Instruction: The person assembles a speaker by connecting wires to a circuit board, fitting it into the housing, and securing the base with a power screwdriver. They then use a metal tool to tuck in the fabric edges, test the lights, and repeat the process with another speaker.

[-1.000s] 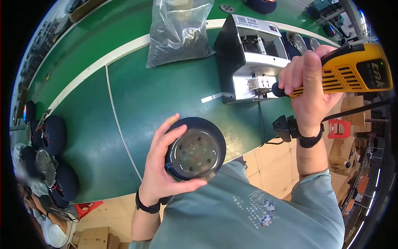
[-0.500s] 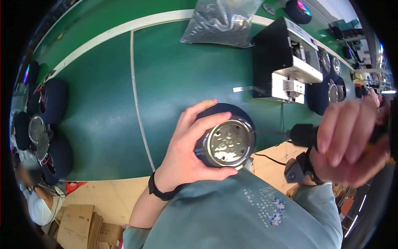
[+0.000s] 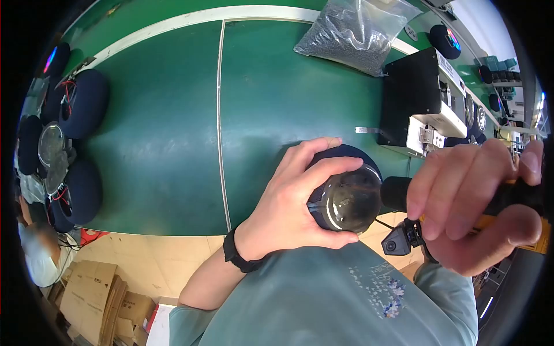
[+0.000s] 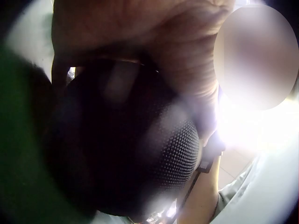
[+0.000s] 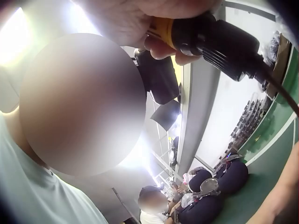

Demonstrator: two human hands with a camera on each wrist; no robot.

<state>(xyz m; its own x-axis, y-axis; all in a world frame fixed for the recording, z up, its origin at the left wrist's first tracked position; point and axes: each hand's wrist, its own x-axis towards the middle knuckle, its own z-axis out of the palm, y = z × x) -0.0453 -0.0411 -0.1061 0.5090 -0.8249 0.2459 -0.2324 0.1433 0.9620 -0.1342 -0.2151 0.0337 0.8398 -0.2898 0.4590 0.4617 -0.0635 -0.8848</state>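
Note:
A round, dark fabric-covered speaker (image 4: pixel 180 149) is gripped in my left hand (image 3: pixel 283 202), fingers over the far side and thumb along the near edge. Its clear plastic end (image 3: pixel 349 202) is tilted up and to the right in the head view. My right hand (image 3: pixel 461 196) grips a yellow-and-black electric screwdriver (image 5: pixel 229 44) held sideways. The screwdriver's black nose (image 3: pixel 395 193) is right at the right edge of the clear end, and its bit is hidden. Below the left palm, the speaker's mesh side fills much of the left wrist view.
A black-and-silver machine (image 3: pixel 410 98) stands on the green table (image 3: pixel 156 132) to the right, beside a clear bag (image 3: pixel 352 40) of small dark pieces. Several open speakers (image 3: pixel 83 104) with red wires sit at the left. Cardboard boxes (image 3: pixel 89 294) are on the floor.
The screwdriver has come from the machine down to the speaker's clear end, its nose closing in on it. The left hand keeps its grip on the speaker; the head view has turned.

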